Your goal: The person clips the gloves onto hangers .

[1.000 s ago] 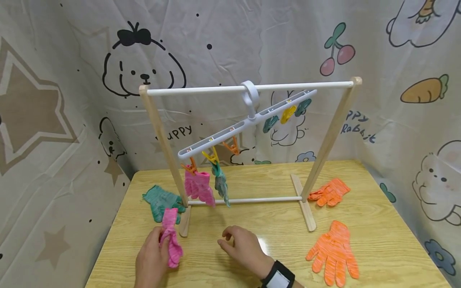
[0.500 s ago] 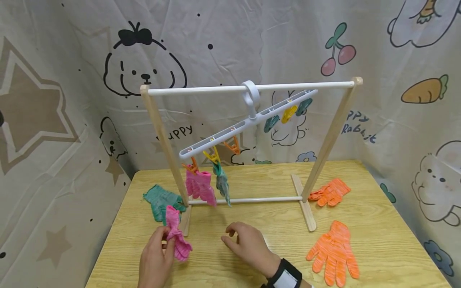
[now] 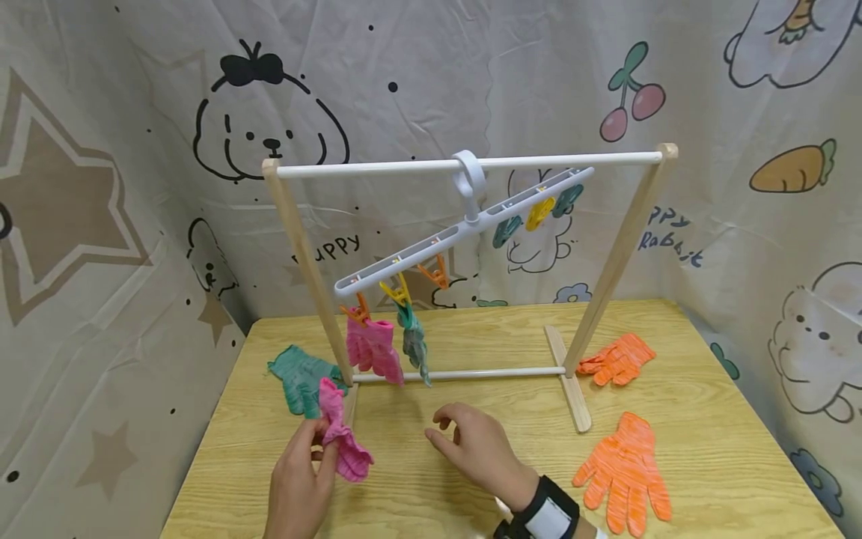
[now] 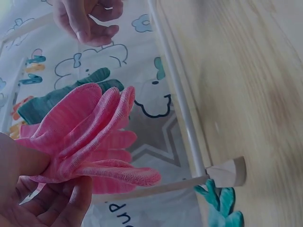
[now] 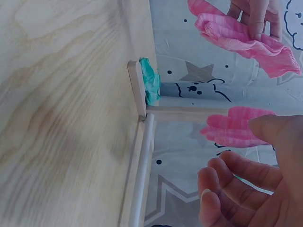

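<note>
My left hand [image 3: 301,471] pinches a pink knitted glove [image 3: 345,438] by its middle between thumb and fingers, above the table's left front. In the left wrist view the held glove [image 4: 94,137] bunches at the thumb, its fingers fanning out. My right hand [image 3: 480,449] hovers right of it, fingers loosely curled, holding nothing. Beyond the hands, a second pink glove [image 3: 374,350] hangs from an orange clip [image 3: 359,309] at the hanger's low left end. Beside it a green glove [image 3: 414,344] hangs from a yellow clip [image 3: 397,289]. An orange clip [image 3: 436,272] farther right holds nothing.
The grey hanger [image 3: 465,228] tilts down leftward on the white bar [image 3: 572,161] of a wooden-legged rack. Green and yellow clips [image 3: 540,214] hang at its right. A green glove [image 3: 303,380] lies behind the held one; orange gloves [image 3: 626,471] lie at right on the table [image 3: 471,344].
My left hand has moved right and slightly away from me, and the pink glove in it has turned from upright to slanting. My right hand has shifted a little right and farther from me.
</note>
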Action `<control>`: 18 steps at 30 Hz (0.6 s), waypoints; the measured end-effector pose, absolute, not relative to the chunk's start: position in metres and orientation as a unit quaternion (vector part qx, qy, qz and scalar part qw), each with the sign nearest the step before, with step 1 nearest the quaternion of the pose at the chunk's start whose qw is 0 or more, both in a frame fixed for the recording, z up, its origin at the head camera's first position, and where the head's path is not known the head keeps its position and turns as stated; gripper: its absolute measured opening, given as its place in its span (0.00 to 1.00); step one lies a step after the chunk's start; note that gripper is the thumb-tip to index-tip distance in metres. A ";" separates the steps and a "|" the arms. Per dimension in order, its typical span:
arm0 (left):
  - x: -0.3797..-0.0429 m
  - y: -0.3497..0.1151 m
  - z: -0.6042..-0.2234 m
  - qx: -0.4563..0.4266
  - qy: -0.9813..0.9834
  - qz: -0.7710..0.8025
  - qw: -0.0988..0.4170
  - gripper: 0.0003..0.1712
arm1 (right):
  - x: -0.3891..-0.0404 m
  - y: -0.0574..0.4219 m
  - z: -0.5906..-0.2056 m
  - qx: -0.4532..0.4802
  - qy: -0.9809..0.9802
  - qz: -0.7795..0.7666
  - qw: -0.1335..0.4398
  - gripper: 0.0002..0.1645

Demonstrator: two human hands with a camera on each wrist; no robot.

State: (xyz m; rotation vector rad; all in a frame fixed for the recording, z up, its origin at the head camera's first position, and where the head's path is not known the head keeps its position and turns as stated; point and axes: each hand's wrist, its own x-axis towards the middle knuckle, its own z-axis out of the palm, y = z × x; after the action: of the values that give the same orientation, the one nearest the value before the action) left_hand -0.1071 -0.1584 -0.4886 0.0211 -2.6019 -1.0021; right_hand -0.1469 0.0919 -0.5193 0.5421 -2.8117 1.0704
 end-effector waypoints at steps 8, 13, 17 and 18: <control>-0.107 -0.149 -0.479 -0.026 -0.908 -0.364 0.203 0.13 | -0.150 0.099 -0.512 0.183 -0.914 0.357 0.056 0.15; -0.104 -0.141 -0.465 -0.037 -0.916 -0.361 0.171 0.12 | -0.151 0.103 -0.507 0.178 -0.915 0.354 0.073 0.13; -0.105 -0.134 -0.460 -0.064 -0.909 -0.365 0.190 0.13 | -0.152 0.105 -0.505 0.170 -0.917 0.351 0.080 0.12; -0.105 -0.133 -0.459 -0.069 -0.907 -0.367 0.196 0.14 | -0.152 0.106 -0.504 0.168 -0.917 0.352 0.080 0.13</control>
State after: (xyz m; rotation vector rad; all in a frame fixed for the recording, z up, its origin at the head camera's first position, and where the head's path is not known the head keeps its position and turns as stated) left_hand -0.1051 -0.1330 -0.4595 -0.1926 -2.5410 -1.0271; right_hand -0.1525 0.1062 -0.5041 0.5026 -2.7442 1.0520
